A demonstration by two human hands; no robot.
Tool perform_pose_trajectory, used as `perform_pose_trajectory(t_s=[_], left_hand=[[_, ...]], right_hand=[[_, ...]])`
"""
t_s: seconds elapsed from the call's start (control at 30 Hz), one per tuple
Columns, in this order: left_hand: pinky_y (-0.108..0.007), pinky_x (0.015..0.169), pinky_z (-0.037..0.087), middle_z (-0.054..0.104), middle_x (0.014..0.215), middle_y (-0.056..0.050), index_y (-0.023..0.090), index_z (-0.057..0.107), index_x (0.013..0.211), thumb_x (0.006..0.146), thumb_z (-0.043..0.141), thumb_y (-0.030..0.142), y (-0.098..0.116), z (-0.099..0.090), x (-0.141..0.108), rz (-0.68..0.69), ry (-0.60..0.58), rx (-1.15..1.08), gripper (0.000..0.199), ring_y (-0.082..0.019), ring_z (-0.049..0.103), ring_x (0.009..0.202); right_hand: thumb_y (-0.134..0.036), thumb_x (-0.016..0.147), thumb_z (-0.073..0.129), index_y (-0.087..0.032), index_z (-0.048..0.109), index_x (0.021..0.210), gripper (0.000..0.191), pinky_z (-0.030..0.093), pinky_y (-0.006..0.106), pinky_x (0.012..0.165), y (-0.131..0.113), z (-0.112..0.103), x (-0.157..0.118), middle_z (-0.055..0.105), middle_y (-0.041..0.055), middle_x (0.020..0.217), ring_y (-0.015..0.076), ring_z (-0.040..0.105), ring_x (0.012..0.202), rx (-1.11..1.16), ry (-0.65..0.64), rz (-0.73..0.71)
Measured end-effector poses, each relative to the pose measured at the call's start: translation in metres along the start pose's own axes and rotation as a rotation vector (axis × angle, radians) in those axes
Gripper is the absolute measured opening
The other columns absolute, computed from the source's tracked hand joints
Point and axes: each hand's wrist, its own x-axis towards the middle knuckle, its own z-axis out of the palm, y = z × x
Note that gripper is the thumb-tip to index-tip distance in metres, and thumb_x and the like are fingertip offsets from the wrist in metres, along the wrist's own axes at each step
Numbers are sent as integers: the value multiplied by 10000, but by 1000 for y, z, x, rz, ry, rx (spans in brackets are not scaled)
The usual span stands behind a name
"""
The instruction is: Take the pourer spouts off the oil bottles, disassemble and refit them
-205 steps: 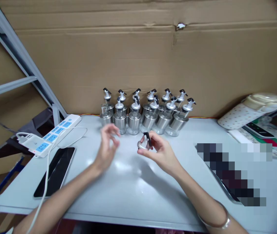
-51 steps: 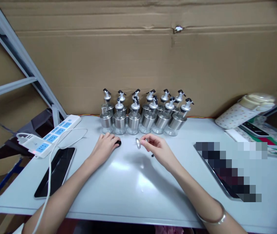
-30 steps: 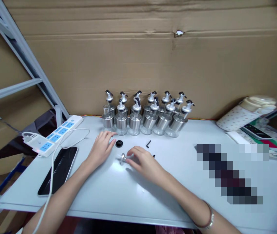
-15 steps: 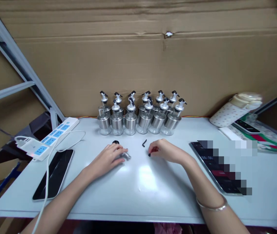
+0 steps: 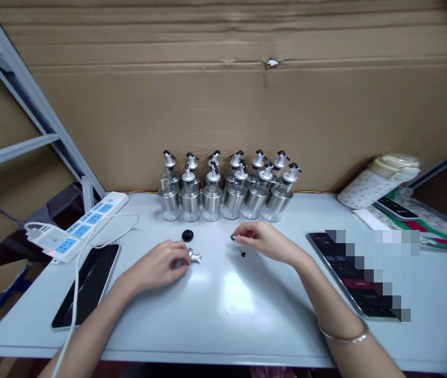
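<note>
My left hand [image 5: 164, 266] lies low over the table with its fingers curled against a small silver pourer spout [image 5: 195, 257], whose forked end sticks out to the right. Just behind it on the table sits a round black stopper [image 5: 187, 235]. With thumb and fingertips, my right hand [image 5: 260, 239] pinches a small black lever [image 5: 232, 237], mostly covered by the fingers. A tiny black plug [image 5: 243, 254] rests on the table below that hand. Beyond both hands stand two rows of glass-and-steel bottles [image 5: 212, 202], nearly all topped with silver pourers; the front left one has no pourer.
On the left are a power strip [image 5: 83, 226], its white cable [image 5: 76, 283] and a black tablet [image 5: 87, 283]. A dark phone-like screen [image 5: 345, 273] lies right of my right arm. Farther right, a dotted flask [image 5: 368, 181] leans near the cardboard wall [image 5: 223, 110].
My right hand has let go of the tiny black plug and moved back to take the black lever. My left hand has shifted left and curled at the spout, uncovering the stopper.
</note>
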Motion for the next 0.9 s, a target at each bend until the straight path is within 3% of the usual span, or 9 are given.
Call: perform_pose_trajectory(t_s=[0.17,0.23,0.4,0.53,0.7,0.83,0.9], left_hand=[[-235,670,447,633,877,-30,187,698,766,836,536,207,5,-3,-4,2,26,16,177,-133,601,710],[-238,659,445,633,834,-28,183,700,745,836,535,219,5,-5,-6,0,51,41,192,-130,598,673],[-247,624,435,626,779,-31,170,679,736,888,471,255,2,-4,-5,5,171,168,271,-136,588,633],[-270,632,432,632,769,-44,166,656,725,950,381,262,-5,1,-2,52,320,298,368,-152,586,648],[-288,694,455,631,804,-48,173,621,773,948,410,248,-5,3,-2,93,600,166,284,-162,585,721],[-327,806,459,619,899,-49,200,573,945,932,443,240,5,3,1,90,819,-39,137,-187,564,875],[-343,833,452,597,974,-58,213,527,1049,920,458,251,12,4,4,66,866,-119,151,-194,545,926]], right_hand=[[-290,846,548,-162,593,1098,286,518,349,809,-45,20,35,663,116,1098,210,636,940,159,475,-293],[-257,877,504,-170,542,1186,324,493,371,919,-63,32,59,621,130,1212,219,598,1095,222,584,-379],[-233,893,492,-65,403,1335,482,368,427,1070,-89,58,114,484,232,1378,276,449,1300,208,726,-264],[-261,909,486,-68,424,1299,439,402,409,1017,-91,68,134,564,223,1287,277,537,1204,235,722,-206],[-227,898,466,-132,457,1207,324,435,395,962,-97,58,122,614,176,1200,250,591,1097,271,799,-266],[-303,918,448,-195,412,1205,308,453,403,941,-106,34,83,608,133,1150,236,593,1055,336,846,-416],[-344,946,403,-231,389,1198,276,471,401,914,-104,26,57,609,104,1075,218,614,975,437,852,-464]])
